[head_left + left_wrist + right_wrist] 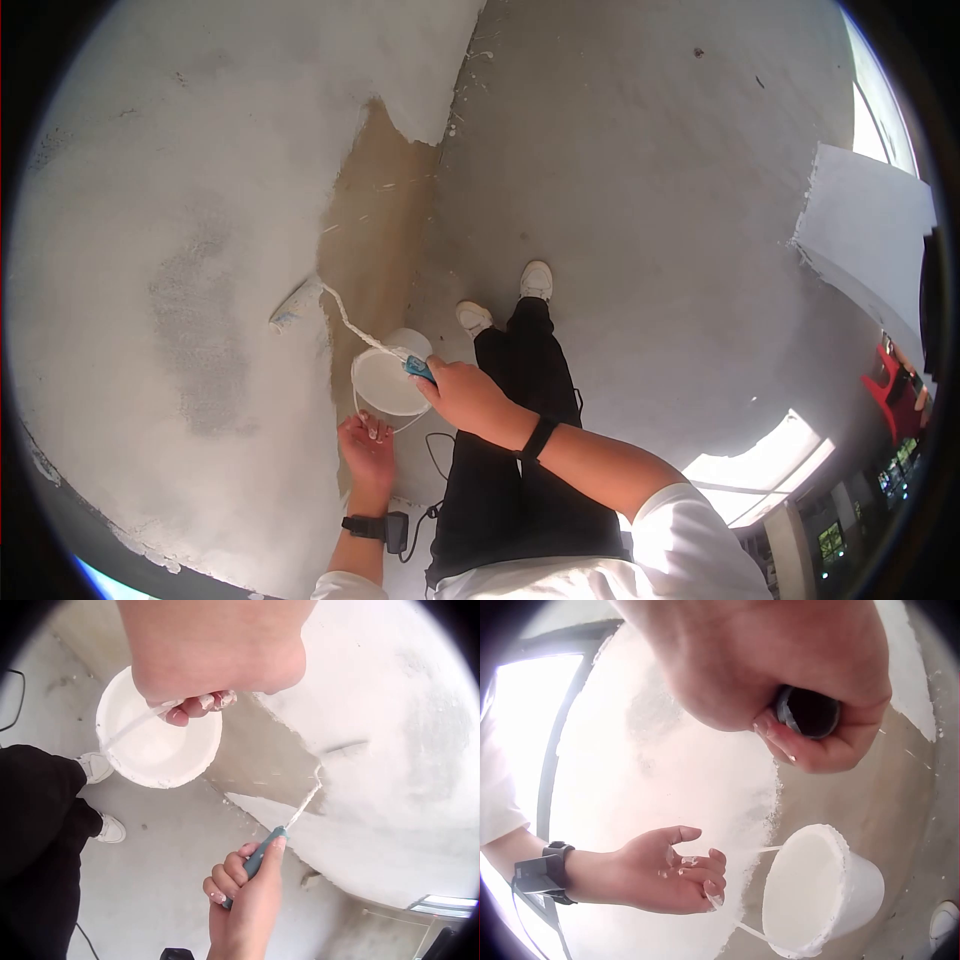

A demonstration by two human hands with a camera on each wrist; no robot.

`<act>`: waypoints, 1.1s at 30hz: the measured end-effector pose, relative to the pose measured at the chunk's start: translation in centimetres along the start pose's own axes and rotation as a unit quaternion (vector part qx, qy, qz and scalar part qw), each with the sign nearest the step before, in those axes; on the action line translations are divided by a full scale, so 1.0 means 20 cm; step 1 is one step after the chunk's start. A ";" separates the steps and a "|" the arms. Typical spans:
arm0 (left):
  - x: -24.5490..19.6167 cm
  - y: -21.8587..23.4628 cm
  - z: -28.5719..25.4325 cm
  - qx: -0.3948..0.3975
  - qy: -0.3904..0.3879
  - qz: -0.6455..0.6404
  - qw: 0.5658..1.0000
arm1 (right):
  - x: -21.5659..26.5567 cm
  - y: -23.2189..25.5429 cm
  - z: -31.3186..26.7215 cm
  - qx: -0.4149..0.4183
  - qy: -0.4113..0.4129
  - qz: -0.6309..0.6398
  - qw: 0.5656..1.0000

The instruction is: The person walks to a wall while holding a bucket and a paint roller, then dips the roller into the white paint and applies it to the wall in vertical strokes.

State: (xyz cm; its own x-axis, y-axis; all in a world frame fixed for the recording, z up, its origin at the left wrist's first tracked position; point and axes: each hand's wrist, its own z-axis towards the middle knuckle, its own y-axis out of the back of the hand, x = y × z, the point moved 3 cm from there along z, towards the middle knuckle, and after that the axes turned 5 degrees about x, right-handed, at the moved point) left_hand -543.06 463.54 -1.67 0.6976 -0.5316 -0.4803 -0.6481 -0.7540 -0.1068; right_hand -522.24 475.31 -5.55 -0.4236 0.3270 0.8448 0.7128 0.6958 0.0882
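Note:
My right hand (470, 400) grips the blue handle (419, 369) of a paint roller, its fingers wrapped round it. The roller's paint-caked rod runs up and left to the roller head (297, 304), which lies against the white-coated wall (250, 180). My left hand (367, 455), white paint on its fingertips, has its fingers hooked round the thin bail of a white bucket (159, 780). The bucket hangs tilted beside the wall, with pale paint (802, 885) inside. A bare brown patch (375, 220) shows right of the roller head.
Grey floor (640, 250) spreads around my white shoes (536, 280). A dark cable (437, 455) hangs by my left wrist. At the far right are a pale panel (865, 230), a red object (890, 395) and a sunlit patch (765, 465).

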 end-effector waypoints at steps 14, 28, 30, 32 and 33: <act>0.02 0.06 0.04 -0.012 0.002 -0.026 1.000 | 0.02 -0.07 -0.04 0.038 -0.025 0.007 0.999; -0.01 0.03 0.00 0.034 -0.021 -0.047 0.998 | 0.10 0.20 -0.07 -0.037 0.050 -0.028 0.998; -0.01 0.01 -0.01 0.028 -0.025 -0.048 0.998 | 0.13 0.23 -0.10 -0.042 0.066 0.000 0.997; -0.02 0.00 -0.01 0.046 -0.029 -0.050 0.997 | 0.16 0.29 -0.06 -0.051 0.074 0.006 0.996; -0.02 0.02 -0.02 0.050 -0.029 -0.049 0.997 | 0.16 0.30 -0.05 -0.054 0.075 0.012 0.996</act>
State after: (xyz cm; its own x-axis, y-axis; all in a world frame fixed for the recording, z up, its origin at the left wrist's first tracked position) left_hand -543.51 463.38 -1.24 0.7423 -0.4322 -0.5120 -0.6072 -0.7570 -0.2412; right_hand -518.85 479.91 -1.73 -0.3226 0.2375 0.9163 0.7810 0.6137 0.1158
